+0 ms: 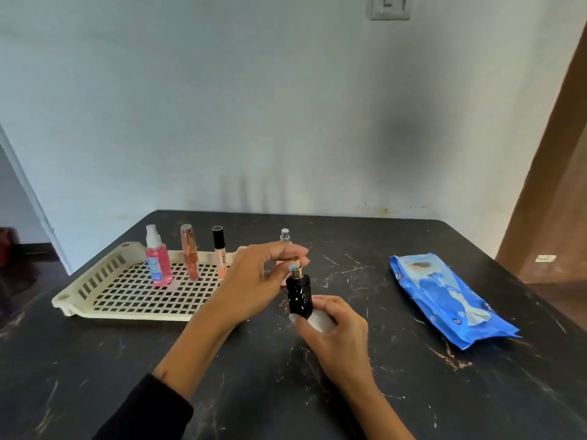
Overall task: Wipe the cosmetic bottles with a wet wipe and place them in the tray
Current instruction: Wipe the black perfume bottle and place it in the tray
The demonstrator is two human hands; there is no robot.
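Left hand (254, 281): closed on the gold cap end of the black bottle (298, 296), fingertips pinching it from above.
Right hand (333, 325): closed round the base of the black bottle, with a white wipe (319, 320) bunched in the palm against the glass.
Black bottle: one, held upright and slightly tilted just above the worktop (286, 392), near its middle, beside the tray's right end.
Hands: two, bare; a dark sleeve (149, 411) on the left arm; pale blue nails.
Bottles counted: five in all, one in the hands, three in the tray, one behind the left hand.
Tray (95, 296): one, cream plastic with a grid floor and slotted walls, lying toward the worktop's left edge.
In the tray: a pink spray bottle (158, 258), an orange tube (190, 252) and a black-capped tube (219, 252), all upright in a row along the tray's far wall.
Fifth bottle: a small spray bottle (285, 236) with a silver top, upright toward the far edge; the left hand hides its lower part, so whether it stands in the tray or beside it cannot be told.
Wipe pack (444, 296): one, blue, lying flat toward the worktop's right edge, well apart from the hands; its flap is open with a white wipe showing.
Worktop: dark, marbled with pale veins.
Surroundings: pale wall (286, 122) behind, a switch plate (390, 7) high on it, brown door (556, 185) at the right.
Writing: print runs down the black-capped tube and across the pink bottle's label, too blurred to read; the pack's print is also unreadable.
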